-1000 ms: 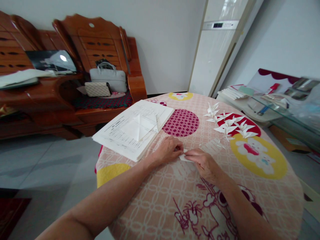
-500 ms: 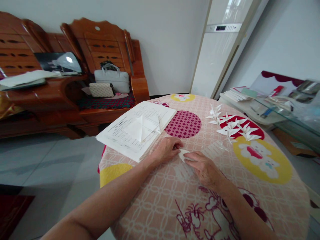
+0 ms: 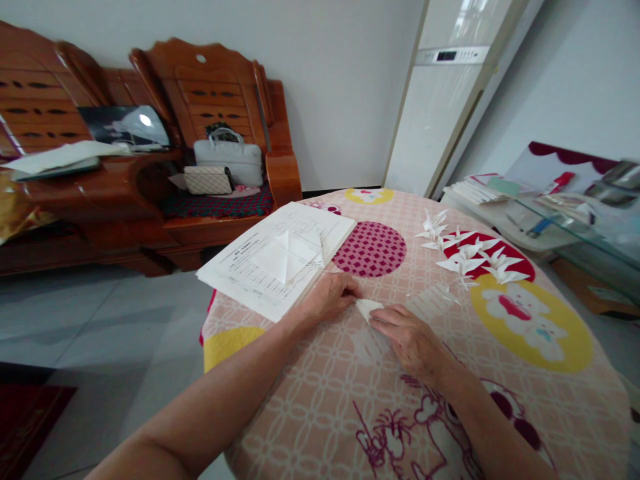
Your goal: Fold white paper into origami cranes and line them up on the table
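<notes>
A small piece of folded white paper (image 3: pixel 369 307) lies between my two hands on the patterned tablecloth (image 3: pixel 310 400). My left hand (image 3: pixel 333 295) is closed at the paper's left end, with its fingers curled and the tips partly hidden. From the right, my right hand (image 3: pixel 407 333) grips the paper's other edge between thumb and fingers. Several white folded paper cranes (image 3: pixel 473 253) stand in a group at the table's far right. On the left rests a stack of printed sheets (image 3: pixel 240 273), with creased white paper squares (image 3: pixel 290 257) on top.
A glass-topped side stand (image 3: pixel 560 230) with papers and a metal pot is close to the table's right edge. Beyond the table on the left are wooden chairs (image 3: pixel 210 80), one holding a grey bag (image 3: pixel 233 163). Tiny paper scraps (image 3: pixel 450 293) lie near the cranes.
The view has shifted slightly, so the room sits a little further right. More of the folded paper shows between my hands, which stay nearly in place.
</notes>
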`<act>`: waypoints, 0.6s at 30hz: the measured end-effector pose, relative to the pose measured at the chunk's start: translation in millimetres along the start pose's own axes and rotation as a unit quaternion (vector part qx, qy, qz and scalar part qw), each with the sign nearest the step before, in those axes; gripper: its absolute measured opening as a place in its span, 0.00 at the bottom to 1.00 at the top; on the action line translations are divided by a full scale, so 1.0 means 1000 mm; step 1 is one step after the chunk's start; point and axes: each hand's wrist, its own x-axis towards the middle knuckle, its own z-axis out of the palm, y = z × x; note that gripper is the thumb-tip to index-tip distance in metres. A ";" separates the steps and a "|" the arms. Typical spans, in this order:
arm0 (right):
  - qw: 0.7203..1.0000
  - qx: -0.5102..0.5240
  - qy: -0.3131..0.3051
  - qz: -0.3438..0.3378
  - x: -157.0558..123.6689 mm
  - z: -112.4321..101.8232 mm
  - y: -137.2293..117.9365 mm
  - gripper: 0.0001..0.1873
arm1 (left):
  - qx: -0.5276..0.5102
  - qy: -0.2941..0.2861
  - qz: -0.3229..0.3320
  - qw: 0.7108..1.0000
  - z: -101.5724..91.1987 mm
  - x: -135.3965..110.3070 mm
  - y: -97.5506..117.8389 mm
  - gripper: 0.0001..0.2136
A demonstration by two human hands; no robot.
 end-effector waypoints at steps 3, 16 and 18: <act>1.000 0.001 0.003 -0.002 0.000 0.001 0.000 0.20 | 0.014 0.000 -0.010 1.000 0.001 -0.001 0.002 0.09; 1.000 0.031 0.001 -0.004 0.003 -0.006 -0.004 0.23 | 0.177 0.053 -0.023 0.982 0.020 -0.012 0.016 0.10; 1.000 0.029 0.004 -0.005 0.002 -0.006 -0.004 0.23 | 0.160 0.049 -0.017 0.986 0.017 -0.011 0.012 0.09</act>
